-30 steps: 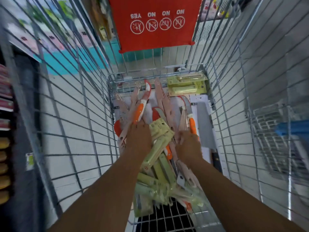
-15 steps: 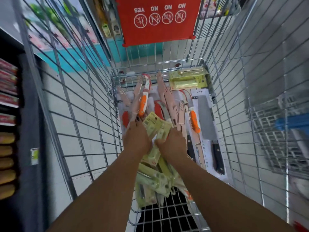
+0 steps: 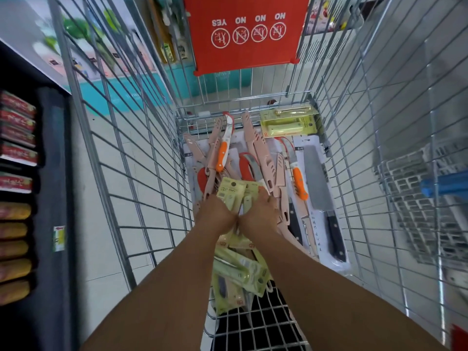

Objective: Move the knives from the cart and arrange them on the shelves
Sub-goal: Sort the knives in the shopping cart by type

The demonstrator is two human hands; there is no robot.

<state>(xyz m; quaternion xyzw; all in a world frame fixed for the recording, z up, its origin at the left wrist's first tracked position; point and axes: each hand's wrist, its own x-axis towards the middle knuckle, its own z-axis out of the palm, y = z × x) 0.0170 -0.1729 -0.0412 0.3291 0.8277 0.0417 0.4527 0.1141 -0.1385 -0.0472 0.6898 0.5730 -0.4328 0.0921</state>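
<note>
Hands: left hand [image 3: 215, 214] and right hand [image 3: 260, 214], apart a second ago, now pressed together, gripping green knife packs [image 3: 231, 192].
Cart [image 3: 243, 98]: still loaded; nothing shelved.

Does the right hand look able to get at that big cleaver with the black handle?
Probably yes. The cleaver lies uncovered on top, just beside the right hand, with nothing over it. That hand is busy gripping green packets, though, so it would need freeing first.

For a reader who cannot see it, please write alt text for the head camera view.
Both hands reach into a wire shopping cart: the left hand and right hand together grip green packaged knives. Around them lie pink sheathed knives, orange-handled knives and a cleaver.
</note>
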